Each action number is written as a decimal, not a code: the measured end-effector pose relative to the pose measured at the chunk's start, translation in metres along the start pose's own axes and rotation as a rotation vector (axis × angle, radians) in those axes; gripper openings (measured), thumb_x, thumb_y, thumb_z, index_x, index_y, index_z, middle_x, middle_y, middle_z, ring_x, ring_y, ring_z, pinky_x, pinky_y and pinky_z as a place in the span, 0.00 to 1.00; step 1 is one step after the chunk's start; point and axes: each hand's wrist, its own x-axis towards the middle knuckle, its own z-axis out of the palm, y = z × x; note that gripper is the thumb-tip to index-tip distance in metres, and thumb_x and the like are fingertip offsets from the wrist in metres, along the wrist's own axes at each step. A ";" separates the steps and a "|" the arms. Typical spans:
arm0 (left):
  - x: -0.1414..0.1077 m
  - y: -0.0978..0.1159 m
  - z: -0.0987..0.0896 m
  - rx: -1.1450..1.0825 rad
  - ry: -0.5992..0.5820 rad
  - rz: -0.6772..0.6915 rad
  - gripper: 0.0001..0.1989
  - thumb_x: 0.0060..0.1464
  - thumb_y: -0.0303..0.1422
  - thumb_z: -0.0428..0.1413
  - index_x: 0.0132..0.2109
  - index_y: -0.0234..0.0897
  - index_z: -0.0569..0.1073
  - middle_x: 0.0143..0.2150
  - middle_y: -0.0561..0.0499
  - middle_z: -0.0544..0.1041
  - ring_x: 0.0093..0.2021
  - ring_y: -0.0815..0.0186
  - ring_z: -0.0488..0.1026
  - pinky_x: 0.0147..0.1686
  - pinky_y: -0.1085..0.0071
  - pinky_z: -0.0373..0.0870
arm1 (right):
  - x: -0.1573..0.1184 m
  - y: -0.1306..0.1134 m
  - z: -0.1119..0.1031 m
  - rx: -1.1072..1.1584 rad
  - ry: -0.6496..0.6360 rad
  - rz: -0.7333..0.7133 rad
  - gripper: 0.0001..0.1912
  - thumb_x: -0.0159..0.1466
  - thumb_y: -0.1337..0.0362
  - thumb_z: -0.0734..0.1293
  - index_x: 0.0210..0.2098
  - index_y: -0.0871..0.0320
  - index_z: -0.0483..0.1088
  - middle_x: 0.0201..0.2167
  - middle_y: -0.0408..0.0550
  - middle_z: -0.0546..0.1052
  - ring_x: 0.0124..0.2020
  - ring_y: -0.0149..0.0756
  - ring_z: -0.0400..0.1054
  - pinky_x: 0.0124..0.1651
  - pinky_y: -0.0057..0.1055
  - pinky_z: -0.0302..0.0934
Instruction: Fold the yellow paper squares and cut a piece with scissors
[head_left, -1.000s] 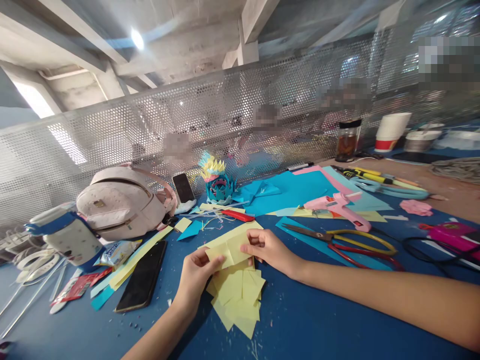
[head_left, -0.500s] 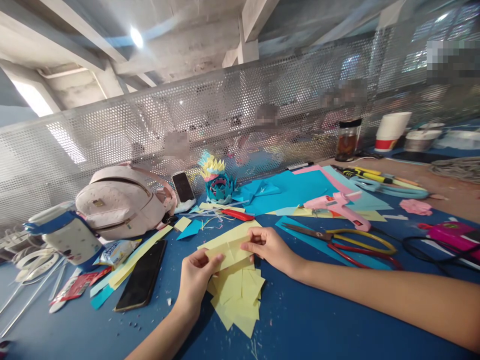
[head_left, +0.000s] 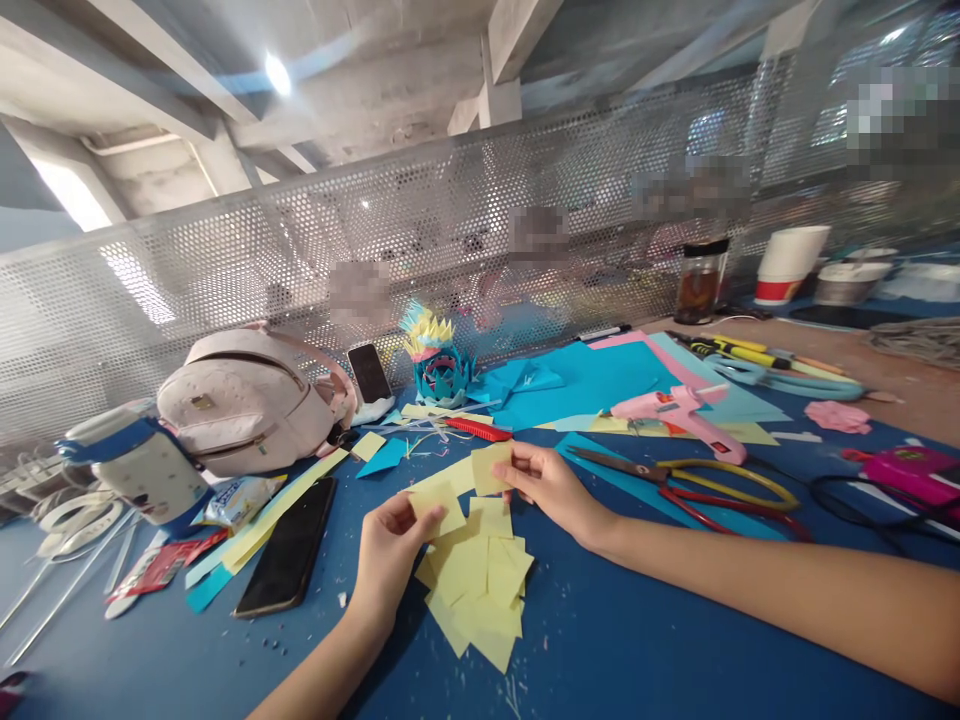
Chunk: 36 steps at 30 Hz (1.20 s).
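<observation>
My left hand [head_left: 397,535] pinches a small yellow paper piece [head_left: 444,503] between thumb and fingers. Another yellow paper square [head_left: 489,468] is in the pinch of my right hand [head_left: 541,485]. A gap separates the two pieces. Just below them lies a loose pile of yellow paper squares [head_left: 476,590], overlapping at various angles on the blue table. Behind the held pieces a yellow paper strip [head_left: 452,477] lies partly covered. A red box cutter [head_left: 478,430] rests beyond my right hand, and scissors [head_left: 675,480] with one yellow and one red handle lie to its right.
A pink glue gun [head_left: 682,412] stands on coloured sheets at the right. Blue paper [head_left: 585,375] and a folded-paper model [head_left: 441,365] are at the back. Leftward are a black phone [head_left: 289,550], a pink backpack [head_left: 240,405] and a white-and-blue bottle [head_left: 139,475].
The yellow strip held between both hands has come apart into two pieces, one in each hand. My hands have moved slightly apart, uncovering more of the pile.
</observation>
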 end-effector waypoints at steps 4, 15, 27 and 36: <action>-0.004 0.000 0.004 0.041 -0.105 0.035 0.16 0.46 0.39 0.61 0.40 0.34 0.74 0.27 0.51 0.78 0.28 0.64 0.75 0.28 0.75 0.68 | -0.002 -0.001 0.001 -0.010 -0.059 -0.054 0.14 0.62 0.54 0.62 0.37 0.60 0.66 0.27 0.45 0.74 0.25 0.32 0.69 0.22 0.24 0.54; -0.006 0.009 0.002 0.464 -0.104 0.373 0.08 0.55 0.30 0.52 0.32 0.38 0.76 0.38 0.46 0.78 0.43 0.59 0.73 0.45 0.67 0.66 | -0.013 -0.015 0.003 -0.184 -0.306 -0.072 0.18 0.64 0.60 0.60 0.54 0.56 0.60 0.26 0.41 0.70 0.30 0.32 0.67 0.35 0.29 0.62; 0.019 -0.009 -0.028 1.047 -0.132 0.487 0.19 0.56 0.32 0.51 0.55 0.41 0.65 0.54 0.45 0.72 0.55 0.56 0.66 0.53 0.57 0.61 | -0.012 -0.011 0.005 -0.545 -0.278 -0.291 0.13 0.60 0.72 0.61 0.44 0.54 0.68 0.43 0.47 0.70 0.47 0.36 0.63 0.47 0.31 0.59; 0.031 -0.023 -0.033 0.932 -0.148 0.477 0.23 0.54 0.27 0.51 0.57 0.42 0.62 0.52 0.45 0.73 0.54 0.57 0.66 0.54 0.57 0.60 | -0.011 -0.011 0.005 -0.498 -0.249 -0.284 0.12 0.62 0.72 0.59 0.42 0.53 0.68 0.42 0.45 0.71 0.46 0.35 0.64 0.44 0.30 0.60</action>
